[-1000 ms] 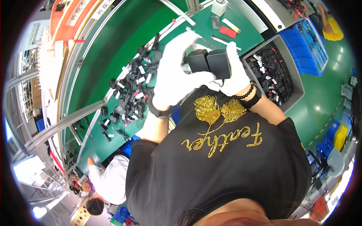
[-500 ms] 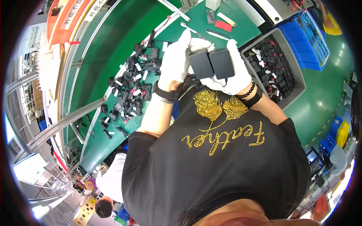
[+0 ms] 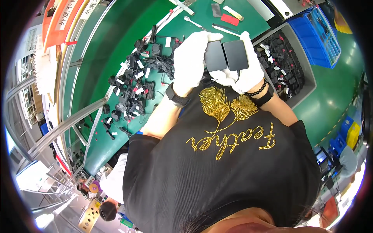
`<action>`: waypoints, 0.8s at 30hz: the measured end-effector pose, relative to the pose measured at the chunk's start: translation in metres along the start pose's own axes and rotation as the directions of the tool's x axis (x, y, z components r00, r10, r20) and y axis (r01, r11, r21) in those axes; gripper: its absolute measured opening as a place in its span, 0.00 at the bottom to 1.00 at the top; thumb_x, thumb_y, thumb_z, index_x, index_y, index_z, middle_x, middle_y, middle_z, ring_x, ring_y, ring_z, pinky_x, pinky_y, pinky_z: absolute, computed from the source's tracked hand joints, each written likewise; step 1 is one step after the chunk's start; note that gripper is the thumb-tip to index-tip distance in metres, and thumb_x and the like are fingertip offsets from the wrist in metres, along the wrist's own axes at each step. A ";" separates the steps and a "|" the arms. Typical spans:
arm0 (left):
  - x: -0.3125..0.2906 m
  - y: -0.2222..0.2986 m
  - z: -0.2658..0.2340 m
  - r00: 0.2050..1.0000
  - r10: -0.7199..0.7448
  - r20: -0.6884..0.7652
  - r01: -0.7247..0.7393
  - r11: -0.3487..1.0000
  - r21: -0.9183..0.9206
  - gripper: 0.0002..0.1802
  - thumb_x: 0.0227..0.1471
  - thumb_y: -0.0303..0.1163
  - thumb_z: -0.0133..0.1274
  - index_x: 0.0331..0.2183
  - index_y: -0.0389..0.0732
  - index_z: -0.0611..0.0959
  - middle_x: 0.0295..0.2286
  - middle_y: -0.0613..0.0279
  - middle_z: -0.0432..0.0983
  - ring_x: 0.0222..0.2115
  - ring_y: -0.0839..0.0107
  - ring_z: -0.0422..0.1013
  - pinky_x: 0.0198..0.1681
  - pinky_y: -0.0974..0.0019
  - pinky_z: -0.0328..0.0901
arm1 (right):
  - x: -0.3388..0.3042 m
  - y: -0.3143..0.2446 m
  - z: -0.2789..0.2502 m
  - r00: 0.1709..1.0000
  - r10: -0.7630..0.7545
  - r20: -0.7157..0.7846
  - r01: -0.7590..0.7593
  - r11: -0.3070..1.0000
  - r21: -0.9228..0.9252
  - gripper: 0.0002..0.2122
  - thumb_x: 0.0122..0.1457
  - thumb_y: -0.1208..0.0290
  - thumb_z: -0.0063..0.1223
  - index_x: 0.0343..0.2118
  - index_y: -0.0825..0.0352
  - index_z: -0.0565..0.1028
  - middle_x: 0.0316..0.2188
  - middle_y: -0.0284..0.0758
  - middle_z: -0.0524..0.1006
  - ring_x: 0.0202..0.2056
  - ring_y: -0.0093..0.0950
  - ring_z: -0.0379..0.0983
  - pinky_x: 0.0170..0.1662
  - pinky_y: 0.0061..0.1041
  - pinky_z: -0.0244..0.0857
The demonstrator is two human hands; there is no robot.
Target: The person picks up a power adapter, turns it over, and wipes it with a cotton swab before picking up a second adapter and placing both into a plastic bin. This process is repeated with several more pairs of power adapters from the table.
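Note:
Both of my hands wear white gloves and are raised in front of my chest. My left hand (image 3: 191, 58) grips a black power adapter (image 3: 215, 56) by its left side. A second black power adapter (image 3: 236, 55) of like shape rests in my right hand (image 3: 252, 72), whose fingers curl round its right side and bottom. The two adapters stand side by side, flat faces up, with a narrow gap between them. A dark cable (image 3: 238, 74) leaves the lower end of the right one. The fingers beneath the adapters are partly hidden.
Bundled black adapters with cables (image 3: 134, 91) lie to the left on the green table (image 3: 178, 35). A grey bin (image 3: 309, 87) at right holds many more, beside a blue crate (image 3: 307, 35). A brush (image 3: 194, 23), pen (image 3: 225, 30) and red card (image 3: 230, 19) lie beyond my hands.
Both hands have moved slightly right with the adapters. The adapters have turned a little, so they stand straighter in view. My grip looks the same.

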State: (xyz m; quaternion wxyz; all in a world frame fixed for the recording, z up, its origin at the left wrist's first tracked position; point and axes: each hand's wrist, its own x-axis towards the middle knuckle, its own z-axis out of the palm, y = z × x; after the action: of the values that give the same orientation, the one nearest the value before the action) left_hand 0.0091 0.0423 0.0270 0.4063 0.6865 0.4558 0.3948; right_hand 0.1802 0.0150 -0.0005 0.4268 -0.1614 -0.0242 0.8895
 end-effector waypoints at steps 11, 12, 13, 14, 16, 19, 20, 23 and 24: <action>0.000 0.008 0.007 0.982 -0.183 0.045 0.189 0.953 -0.236 0.15 0.55 0.35 0.50 0.43 0.38 0.79 0.36 0.58 0.76 0.34 0.75 0.72 0.36 0.71 0.67 | -0.007 0.008 -0.005 0.660 -0.546 0.516 0.442 -0.273 -0.854 0.28 0.62 0.42 0.34 0.47 0.65 0.68 0.35 0.38 0.75 0.29 0.31 0.76 0.30 0.25 0.73; -0.001 0.010 0.008 0.989 -0.137 0.056 0.142 0.985 -0.098 0.16 0.53 0.33 0.54 0.43 0.39 0.79 0.36 0.59 0.75 0.34 0.75 0.72 0.36 0.71 0.67 | -0.007 0.008 -0.005 0.662 -0.549 0.510 0.458 -0.243 -0.855 0.27 0.63 0.42 0.34 0.47 0.65 0.68 0.35 0.38 0.75 0.29 0.31 0.76 0.31 0.25 0.73; -0.001 0.009 0.008 0.988 -0.148 0.048 0.153 0.978 -0.143 0.16 0.47 0.31 0.60 0.41 0.40 0.80 0.35 0.61 0.75 0.34 0.75 0.73 0.37 0.70 0.67 | -0.006 0.011 -0.005 0.656 -0.555 0.512 0.456 -0.250 -0.854 0.27 0.63 0.43 0.34 0.47 0.65 0.68 0.35 0.38 0.75 0.30 0.31 0.76 0.31 0.25 0.74; -0.001 0.009 0.009 0.987 -0.157 0.044 0.161 0.978 -0.133 0.15 0.48 0.31 0.59 0.40 0.39 0.80 0.35 0.61 0.75 0.34 0.74 0.73 0.37 0.70 0.67 | -0.005 0.015 -0.004 0.635 -0.582 0.509 0.449 -0.258 -0.855 0.27 0.63 0.43 0.35 0.48 0.64 0.67 0.36 0.38 0.74 0.30 0.31 0.76 0.31 0.25 0.74; -0.001 0.006 0.009 0.984 -0.173 0.036 0.176 0.978 -0.112 0.12 0.49 0.30 0.57 0.38 0.38 0.81 0.35 0.60 0.75 0.33 0.73 0.73 0.37 0.70 0.67 | -0.004 0.017 -0.002 0.672 -0.632 0.386 0.450 -0.065 -0.890 0.26 0.63 0.44 0.35 0.49 0.64 0.66 0.37 0.38 0.74 0.31 0.32 0.76 0.31 0.25 0.74; 0.003 0.001 0.012 1.000 0.020 -0.020 -0.021 1.000 -0.021 0.12 0.55 0.33 0.49 0.35 0.37 0.81 0.28 0.60 0.76 0.29 0.70 0.74 0.34 0.68 0.67 | -0.005 0.013 0.000 0.845 -0.533 0.040 0.364 0.519 -0.774 0.25 0.64 0.45 0.34 0.49 0.64 0.67 0.36 0.38 0.75 0.31 0.33 0.76 0.31 0.27 0.74; 0.004 0.000 0.012 0.999 0.025 -0.031 -0.026 0.999 -0.030 0.13 0.56 0.35 0.47 0.35 0.37 0.81 0.26 0.59 0.76 0.29 0.69 0.74 0.34 0.68 0.67 | -0.006 0.010 0.000 0.893 -0.446 -0.060 0.297 0.682 -0.668 0.25 0.64 0.45 0.34 0.49 0.65 0.67 0.36 0.37 0.75 0.31 0.33 0.76 0.31 0.27 0.74; 0.006 -0.002 0.010 0.988 -0.152 0.028 0.154 0.982 -0.113 0.23 0.62 0.42 0.37 0.36 0.36 0.82 0.28 0.62 0.78 0.26 0.73 0.73 0.32 0.67 0.66 | -0.009 0.006 -0.001 0.909 -0.410 -0.072 0.287 0.743 -0.604 0.24 0.62 0.50 0.39 0.51 0.65 0.63 0.38 0.37 0.74 0.33 0.32 0.75 0.34 0.27 0.72; 0.006 -0.003 0.010 0.981 -0.187 0.053 0.194 0.960 -0.201 0.25 0.63 0.44 0.35 0.36 0.36 0.82 0.29 0.62 0.78 0.26 0.74 0.72 0.32 0.67 0.67 | -0.010 0.005 -0.002 0.898 -0.438 -0.040 0.313 0.700 -0.642 0.24 0.61 0.51 0.40 0.52 0.66 0.62 0.38 0.37 0.74 0.33 0.32 0.75 0.35 0.27 0.72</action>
State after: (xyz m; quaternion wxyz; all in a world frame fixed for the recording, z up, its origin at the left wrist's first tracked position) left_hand 0.0193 0.0469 0.0221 0.5187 0.6003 0.4696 0.3873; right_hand 0.1827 0.0038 -0.0011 0.5227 -0.3681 -0.3069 0.7050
